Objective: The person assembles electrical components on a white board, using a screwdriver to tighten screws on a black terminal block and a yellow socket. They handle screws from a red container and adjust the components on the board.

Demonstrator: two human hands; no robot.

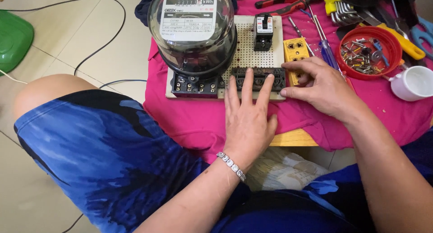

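I've got a big round meter under its clear dome, sitting on the perforated board with a small black breaker to its right. Everything rests on a pink cloth. Off right, a red dish of screws (quite a jumble), a white cup just beside it, hex keys, red-handled pliers. A green lid lies on the floor.

Head view, steeply down, close over the lap-side table
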